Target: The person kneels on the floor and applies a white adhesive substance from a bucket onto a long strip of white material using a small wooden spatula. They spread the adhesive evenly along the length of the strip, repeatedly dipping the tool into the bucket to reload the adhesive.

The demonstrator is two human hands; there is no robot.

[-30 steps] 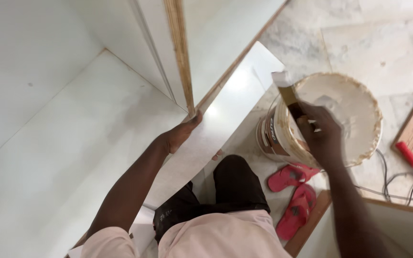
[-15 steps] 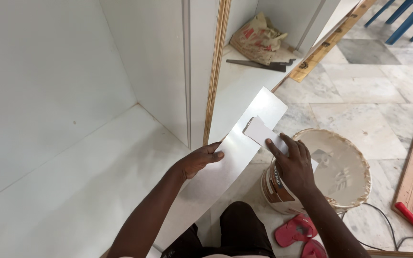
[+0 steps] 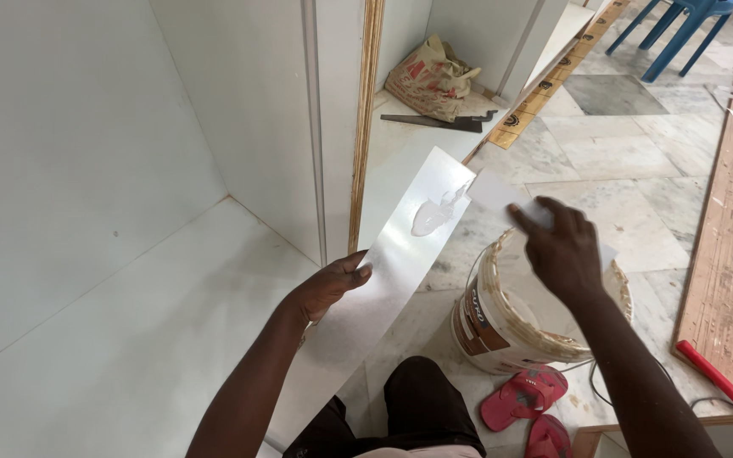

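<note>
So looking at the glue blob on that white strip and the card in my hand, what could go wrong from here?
1. The glue blob sits near the edge of the white strip; a sweep of the spreader card in the right hand could push it over onto the floor.
2. The left hand steadies the strip only at one edge, so it may shift or flex.
3. The open bucket stands right beside the knee and could get knocked.

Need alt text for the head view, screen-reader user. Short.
Seen from above, a person's left hand steadies a long white laminate strip bearing a blob of white glue, while the right hand holds a small white spreader card near it. Below the right hand stands an open glue bucket on the marble floor, with red sandals beside it.
</note>
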